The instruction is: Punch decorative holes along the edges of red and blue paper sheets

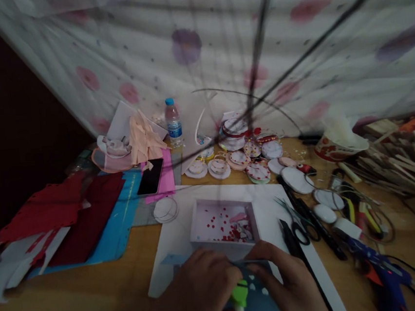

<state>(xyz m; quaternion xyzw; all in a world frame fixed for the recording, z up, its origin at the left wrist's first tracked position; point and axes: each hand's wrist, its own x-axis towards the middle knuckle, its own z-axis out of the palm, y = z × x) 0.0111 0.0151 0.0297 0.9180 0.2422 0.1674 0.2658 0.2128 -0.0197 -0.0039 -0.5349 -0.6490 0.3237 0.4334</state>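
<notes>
My left hand is closed around a small green and white tool, perhaps a paper punch, held over a blue sheet dotted with small white cut-outs. My right hand pinches the top edge of that blue sheet, its fingers pressed together. Just beyond both hands stands a shallow white box with small red and pink paper bits inside. Everything rests on a large white sheet on the wooden table.
Black scissors and a blue glue gun lie to the right. Round decorated discs, a water bottle, a phone, red and blue felt sheets and wooden sticks crowd the table. A floral cloth hangs behind.
</notes>
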